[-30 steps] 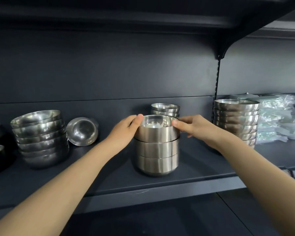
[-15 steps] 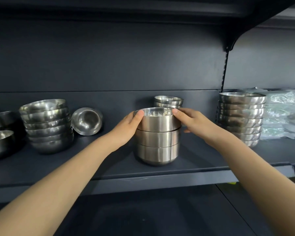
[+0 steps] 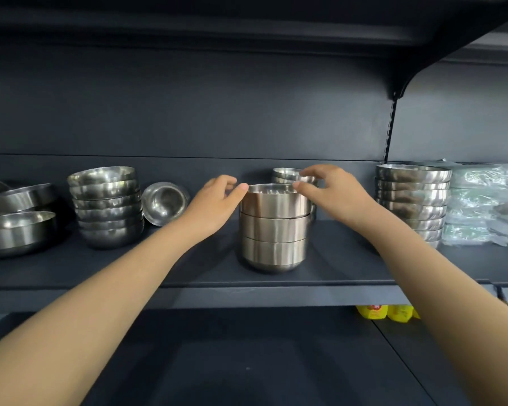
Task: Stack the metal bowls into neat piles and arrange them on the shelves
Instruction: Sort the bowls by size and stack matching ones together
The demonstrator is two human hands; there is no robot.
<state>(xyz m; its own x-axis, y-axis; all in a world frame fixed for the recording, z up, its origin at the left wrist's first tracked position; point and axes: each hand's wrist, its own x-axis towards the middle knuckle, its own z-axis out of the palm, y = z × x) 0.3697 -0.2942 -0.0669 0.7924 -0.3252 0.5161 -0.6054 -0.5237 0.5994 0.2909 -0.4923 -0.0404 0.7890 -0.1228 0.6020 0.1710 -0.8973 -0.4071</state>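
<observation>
Steadying the stack of three bowls [image 3: 274, 227] midway along the shelf [image 3: 343, 268], your left hand [image 3: 214, 206] and right hand [image 3: 335, 194] rest thumb tips on its top rim, fingers loosely curled. Polished steel: stiff, probably light, slippery; clasp the lower walls.

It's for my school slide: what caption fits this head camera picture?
Left hand and right hand touch the top rim of a three-bowl stack on a dark shelf.
</observation>
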